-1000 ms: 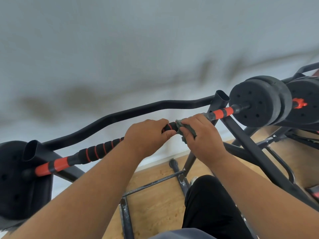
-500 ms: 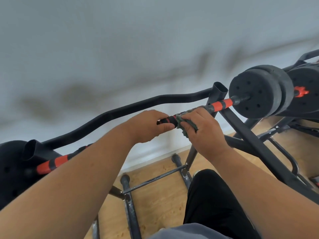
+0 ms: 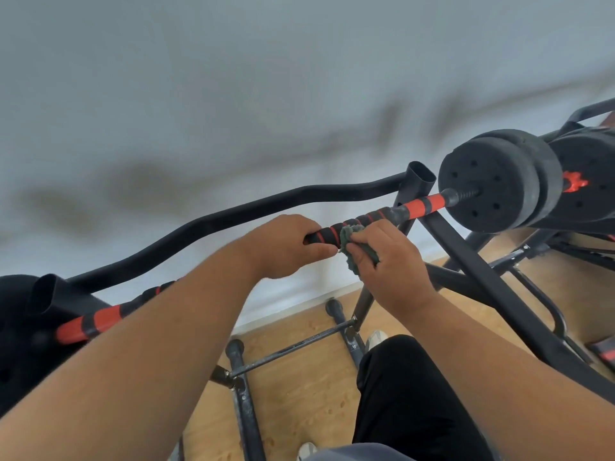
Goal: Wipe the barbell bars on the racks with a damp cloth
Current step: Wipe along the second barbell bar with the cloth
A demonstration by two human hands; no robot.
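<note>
A black barbell bar (image 3: 419, 205) with red bands lies across a black rack, sloping up to the right. My left hand (image 3: 286, 244) grips the bar near its middle. Just to the right, my right hand (image 3: 386, 257) pinches a grey-green cloth (image 3: 349, 239) against the bar's ribbed grip. Black weight plates (image 3: 496, 184) sit on the bar's right end. The left end (image 3: 83, 324) shows red and black bands beside a dark plate.
A curved black rack tube (image 3: 233, 214) runs behind the bar. Rack legs and a thin crossbar (image 3: 293, 347) stand on the wooden floor (image 3: 299, 404). A slanted black frame (image 3: 492, 291) and more equipment fill the right. A pale wall is behind. My black trouser leg (image 3: 412, 400) is below.
The view has tilted and shifted, so the bar sits higher to the right. My right hand has loosened the cloth, which now shows more beside the left hand.
</note>
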